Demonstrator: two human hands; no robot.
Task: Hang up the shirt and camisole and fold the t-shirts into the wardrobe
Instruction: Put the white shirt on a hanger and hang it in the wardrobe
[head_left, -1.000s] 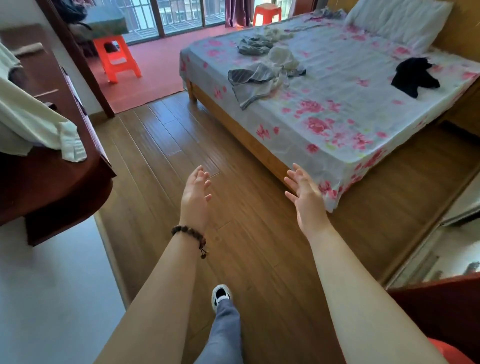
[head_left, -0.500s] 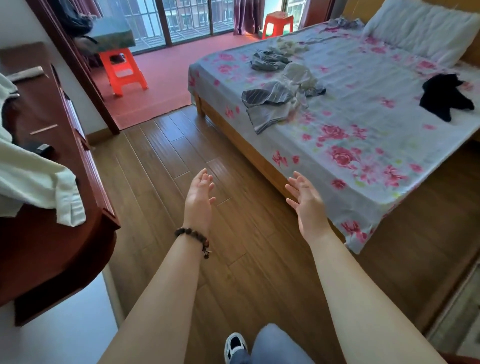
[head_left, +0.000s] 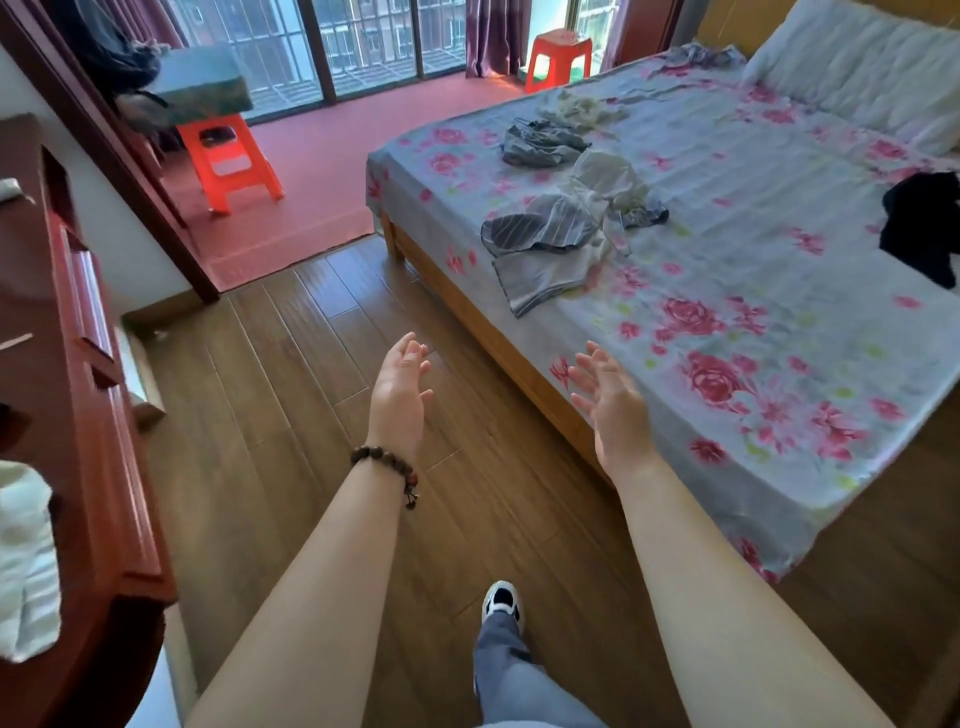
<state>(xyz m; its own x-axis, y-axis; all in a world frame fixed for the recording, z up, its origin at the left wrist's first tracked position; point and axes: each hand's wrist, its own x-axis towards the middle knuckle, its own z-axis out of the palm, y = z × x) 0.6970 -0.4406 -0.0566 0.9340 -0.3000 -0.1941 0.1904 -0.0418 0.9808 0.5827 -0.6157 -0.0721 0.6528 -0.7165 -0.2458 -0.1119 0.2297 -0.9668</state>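
Lying crumpled on the floral bed sheet (head_left: 753, 322), a grey striped garment (head_left: 545, 244) and a white garment (head_left: 608, 179) are shown touching one another near the bed's foot corner. A second grey garment (head_left: 543, 145) and a pale garment (head_left: 582, 109) are seen just beyond them, and a black garment (head_left: 924, 223) is set well apart at the right edge. Which piece is shirt, camisole or t-shirt cannot be told.

Both hands are held out in the air, apart from the clothes. The left hand (head_left: 400, 395), with a bead bracelet (head_left: 387, 462) at its wrist, is shown with fingers relaxed and slightly bent, holding nothing, above the wooden floor (head_left: 291, 395). The right hand (head_left: 615, 405) is spread, palm turned inward, with nothing gripped, and is seen against the bed's near edge.

A white cloth (head_left: 26, 561) is draped on the red-brown dresser (head_left: 104, 415) at left.
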